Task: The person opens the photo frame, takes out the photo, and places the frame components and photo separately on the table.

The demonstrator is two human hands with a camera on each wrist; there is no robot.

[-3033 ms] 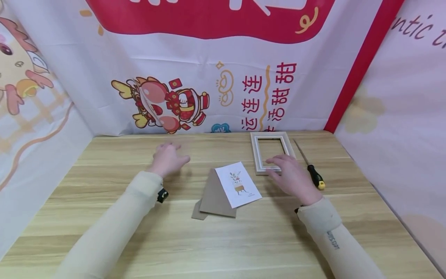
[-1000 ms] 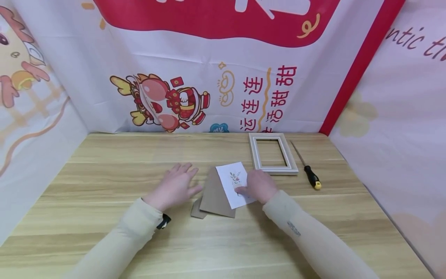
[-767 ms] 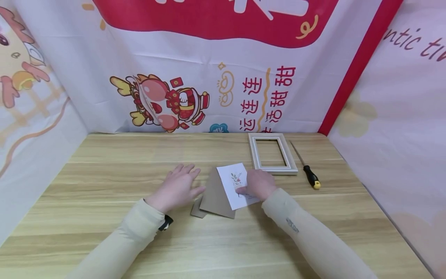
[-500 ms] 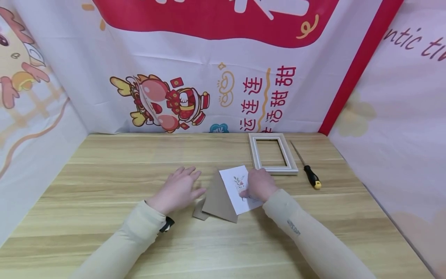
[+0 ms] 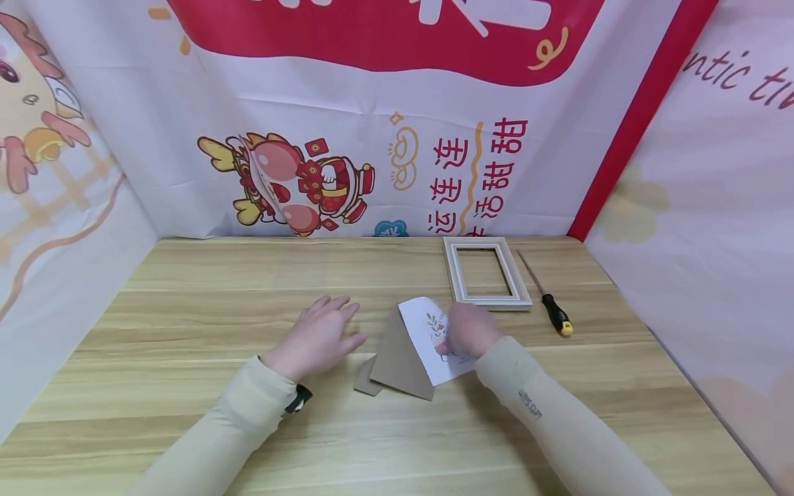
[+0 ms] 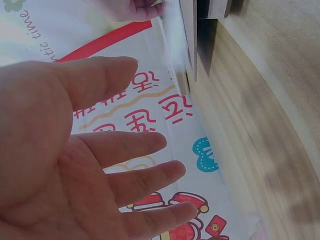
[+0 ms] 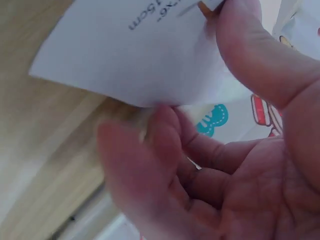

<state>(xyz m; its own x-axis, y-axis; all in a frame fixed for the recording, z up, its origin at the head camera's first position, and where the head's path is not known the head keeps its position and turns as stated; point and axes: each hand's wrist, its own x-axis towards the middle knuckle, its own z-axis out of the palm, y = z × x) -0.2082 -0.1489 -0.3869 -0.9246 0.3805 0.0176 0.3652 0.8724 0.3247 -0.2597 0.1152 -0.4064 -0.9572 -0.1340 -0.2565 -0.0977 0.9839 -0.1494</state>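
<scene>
My right hand (image 5: 473, 331) pinches the right side of a white printed card (image 5: 423, 339) with a plant drawing. In the right wrist view the thumb lies on the card (image 7: 130, 60), with curled fingers at its bent edge. Partly under the card is a brown backing board (image 5: 400, 362) with a small stand leg (image 5: 367, 377) sticking out at its left. My left hand (image 5: 318, 337), fingers spread, is just left of the board and holds nothing. The left wrist view shows that left hand (image 6: 100, 150) with its palm bare and fingers apart.
A white picture frame (image 5: 452, 272) lies near the back edge of the wooden table (image 5: 248, 275), just behind my right hand. To its right is a screwdriver (image 5: 555, 314) with a black and yellow handle. Printed cloth (image 5: 347, 89) hangs along the back and sides.
My right hand has come from over the frame to the card. Card and backing board have since slid slightly right and nearer me, the card now bending. The left hand has come nearer the board.
</scene>
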